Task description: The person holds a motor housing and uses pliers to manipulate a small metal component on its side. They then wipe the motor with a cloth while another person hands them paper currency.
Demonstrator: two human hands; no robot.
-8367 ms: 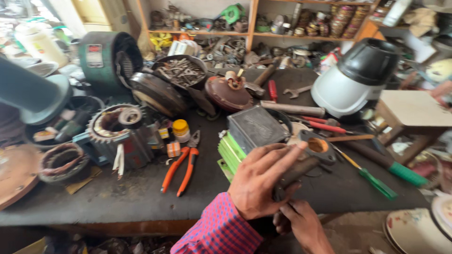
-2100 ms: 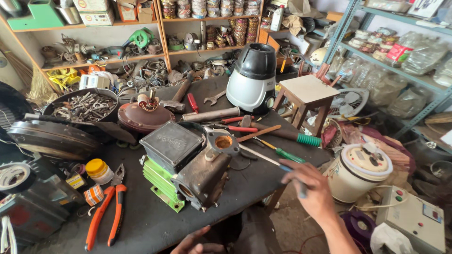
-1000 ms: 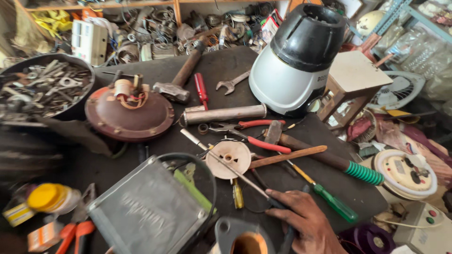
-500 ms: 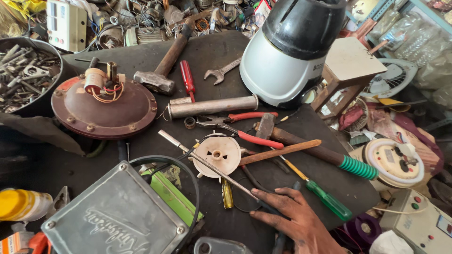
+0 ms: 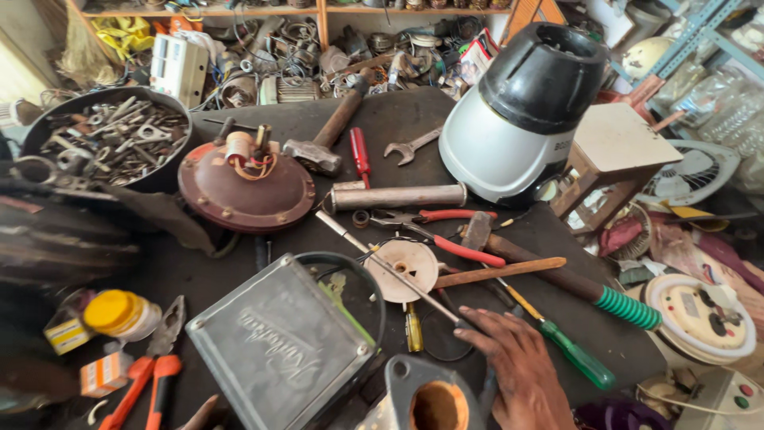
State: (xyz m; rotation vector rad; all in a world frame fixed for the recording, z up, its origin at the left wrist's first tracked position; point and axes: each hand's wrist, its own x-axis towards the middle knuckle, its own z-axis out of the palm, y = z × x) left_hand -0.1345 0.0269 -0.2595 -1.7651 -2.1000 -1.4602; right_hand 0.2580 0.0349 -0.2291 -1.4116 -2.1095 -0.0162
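Observation:
My right hand (image 5: 521, 370) lies on the black workbench (image 5: 414, 107) at the bottom, fingers spread. Its fingertips touch the near end of a long thin metal rod (image 5: 374, 255), which lies across a round cream disc (image 5: 414, 279). A green-handled screwdriver (image 5: 577, 358) is just right of the hand, and a small yellow screwdriver (image 5: 414, 328) just left. A grey metal box (image 5: 278, 350) and a motor housing with a round hole (image 5: 434, 402) sit at the bottom. Only a sliver of my left hand (image 5: 200, 412) shows at the bottom edge.
Red pliers (image 5: 458, 247), a wooden stick (image 5: 497, 272), a green-gripped hammer (image 5: 573, 283), a metal tube (image 5: 398, 196), a brown round cover (image 5: 247, 187) and a grey mixer base (image 5: 521, 111) crowd the bench. A bowl of hardware (image 5: 111, 143) is at the left, orange pliers (image 5: 143, 378) at the lower left.
Earlier both hands held the motor housing. The view has since swung right and down onto the tools. In the last second my right hand has stayed near the rod's end.

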